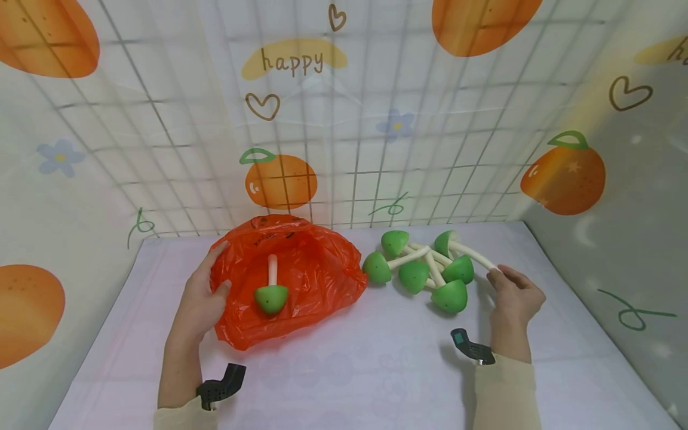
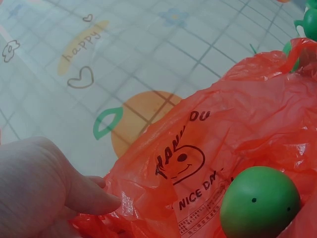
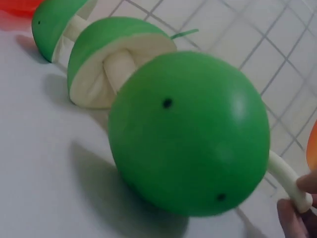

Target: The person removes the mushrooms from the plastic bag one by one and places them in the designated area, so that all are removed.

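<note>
A red plastic bag (image 1: 328, 292) lies on its side with its mouth spread, and one toy mushroom (image 1: 271, 298) with a green cap and pale stem rests inside. My left hand (image 1: 201, 298) holds the bag's left rim, its thumb over the edge; printed lettering shows on the bag (image 2: 143, 198) in the left wrist view. To the right, my right hand (image 1: 513, 292) pinches the stem end of another green-capped mushroom (image 1: 473, 254), whose cap is at the back of a pile. Fingertips and the white stem (image 3: 285, 176) show at the right wrist view's edge, partly behind a large green cap (image 3: 188, 134).
Several more green mushrooms (image 1: 414, 276) lie heaped between the bag and my right hand, stems crossing. They stand on a pale cloth-covered table (image 1: 349, 382). A curtain (image 1: 333, 131) printed with oranges and a grid rises behind, with similar panels at both sides.
</note>
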